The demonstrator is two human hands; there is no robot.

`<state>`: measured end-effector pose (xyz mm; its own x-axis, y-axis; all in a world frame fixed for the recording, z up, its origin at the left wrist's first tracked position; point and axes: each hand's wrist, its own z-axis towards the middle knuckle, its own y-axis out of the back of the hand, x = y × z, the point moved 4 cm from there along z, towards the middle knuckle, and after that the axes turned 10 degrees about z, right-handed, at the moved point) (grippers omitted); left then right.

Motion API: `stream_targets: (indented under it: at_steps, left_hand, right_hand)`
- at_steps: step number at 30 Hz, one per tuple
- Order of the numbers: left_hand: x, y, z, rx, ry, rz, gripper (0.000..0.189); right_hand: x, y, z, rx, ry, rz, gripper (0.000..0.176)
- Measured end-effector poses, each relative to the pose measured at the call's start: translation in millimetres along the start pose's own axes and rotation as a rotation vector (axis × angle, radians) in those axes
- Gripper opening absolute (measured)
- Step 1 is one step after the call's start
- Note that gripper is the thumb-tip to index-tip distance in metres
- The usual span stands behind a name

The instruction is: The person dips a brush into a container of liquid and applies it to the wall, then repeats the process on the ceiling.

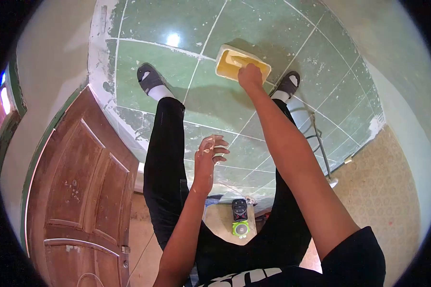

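Note:
My right hand (252, 76) reaches down to a pale rectangular tub (220, 71) with a yellowish inside, standing on the green tiled surface. Its fingers are closed over the near side of the tub; what they grip is hidden by the hand. A whitish smear or a pale flat piece (235, 58) shows inside, just beyond the knuckles. In front of my left leg hangs my left hand (209, 155), holding nothing, its fingers apart and spotted with whitish paste.
My feet, in dark slippers (149, 79), stand on either side of the tub. A thin metal frame (318, 138) is beyond my right leg. A brown panelled door (88, 182) is at left. Below, between my legs, lies a black and green device (241, 227).

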<state>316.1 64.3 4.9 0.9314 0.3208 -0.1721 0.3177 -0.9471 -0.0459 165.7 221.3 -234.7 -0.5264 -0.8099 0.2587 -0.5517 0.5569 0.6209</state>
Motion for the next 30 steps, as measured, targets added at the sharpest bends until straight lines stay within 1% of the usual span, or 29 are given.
stream_targets:
  at_steps: [4, 5, 7, 9, 10, 12, 13, 14, 15, 16, 18, 19, 21, 25, 28, 30]
  left_hand:
    - [0.0, 2.7, -0.8, 0.021, -0.036, -0.033, 0.041]
    - [0.7, 0.7, -2.3, 0.031, -0.041, -0.043, 0.041]
    - [5.6, -7.2, -7.6, 0.05, -0.023, -0.021, 0.041]
    - [4.4, -8.2, -7.8, 0.044, -0.016, 0.026, 0.042]
    - [2.4, -8.4, -7.0, 0.05, -0.029, 0.022, 0.042]
    - [-0.3, -6.0, -6.1, 0.035, -0.03, 0.0, 0.043]
    - [-0.8, -3.9, -4.8, 0.023, -0.001, -0.014, 0.042]
    - [0.1, -3.1, -4.2, 0.021, 0.001, -0.01, 0.042]
    - [0.1, -2.6, -5.1, 0.019, -0.016, -0.025, 0.042]
    - [0.5, -2.1, -5.4, 0.016, -0.032, -0.04, 0.042]
    - [3.4, -2.8, -3.8, 0.012, -0.014, -0.017, 0.043]
    - [4.4, -3.8, -2.6, 0.014, -0.004, 0.002, 0.043]
    - [5.3, -4.3, -2.7, 0.014, -0.009, 0.005, 0.044]
    - [3.2, -4.1, -2.7, 0.01, -0.01, 0.008, 0.045]
    - [-1.0, -4.4, -3.0, 0.027, -0.008, 0.022, 0.045]
    - [-3.4, -2.6, -2.3, 0.02, -0.019, 0.019, 0.045]
  right_hand:
    - [-2.0, -0.5, -4.4, 0.012, 0.052, -0.022, 0.028]
    - [-6.4, 1.0, -12.5, 0.024, 0.029, -0.01, 0.029]
    - [-18.5, 27.8, -32.9, 0.009, 0.005, -0.026, 0.029]
    - [-24.8, 39.5, -59.2, 0.053, 0.011, -0.043, 0.037]
    - [-29.1, 43.3, -69.5, 0.041, 0.019, -0.044, 0.037]
    - [-33.3, 45.9, -88.1, 0.019, 0.097, -0.042, 0.039]
    - [-34.0, 46.0, -90.1, 0.017, 0.098, -0.038, 0.039]
    - [-38.9, 43.6, -92.7, 0.041, 0.036, -0.017, 0.039]
    - [-43.3, 39.5, -96.2, 0.069, -0.028, 0.004, 0.039]
    - [-44.9, 35.0, -98.1, 0.076, -0.031, 0.007, 0.039]
    - [-53.6, 25.4, -98.4, 0.063, -0.07, 0.037, 0.033]
    - [-59.0, 19.6, -97.4, 0.066, -0.072, 0.038, 0.033]
    - [-61.9, 10.7, -98.5, 0.068, 0.046, 0.041, 0.028]
    - [-64.6, 2.9, -103.8, 0.05, 0.057, 0.107, 0.025]
    - [-63.8, 5.3, -105.0, -0.011, 0.093, 0.188, 0.025]
    - [-63.0, 3.4, -106.6, 0.06, 0.039, 0.135, 0.026]
